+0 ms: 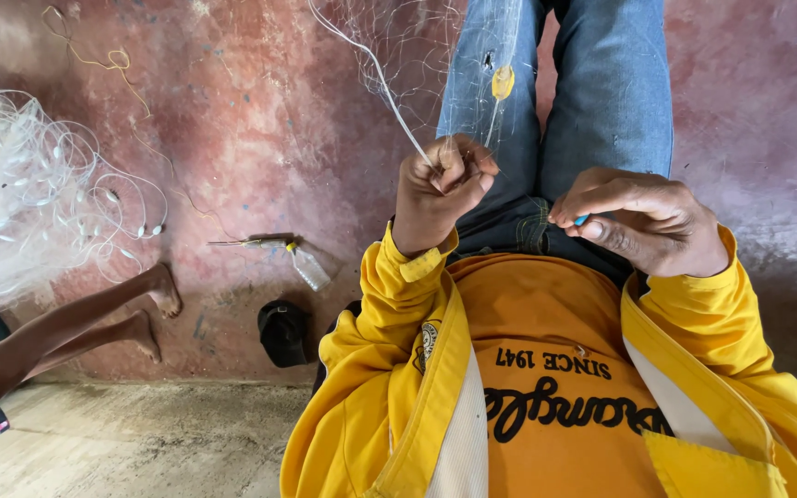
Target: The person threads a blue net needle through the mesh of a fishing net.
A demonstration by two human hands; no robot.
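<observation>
Net (417,46) is hanging right over the knees (555,83), draping down in front of both hands, so going straight forward is getting tangled. The white cord (380,74) is cutting diagonally up-left. Floor (260,138) to the left is lying mostly open, just a bottle (309,267) and a dark cap (282,332) sitting there. Someone's feet (154,314) and a net pile (29,184) are blocking the far left.

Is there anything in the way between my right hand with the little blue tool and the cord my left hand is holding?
Nothing visible: right hand and left hand are apart over the jeans.
</observation>
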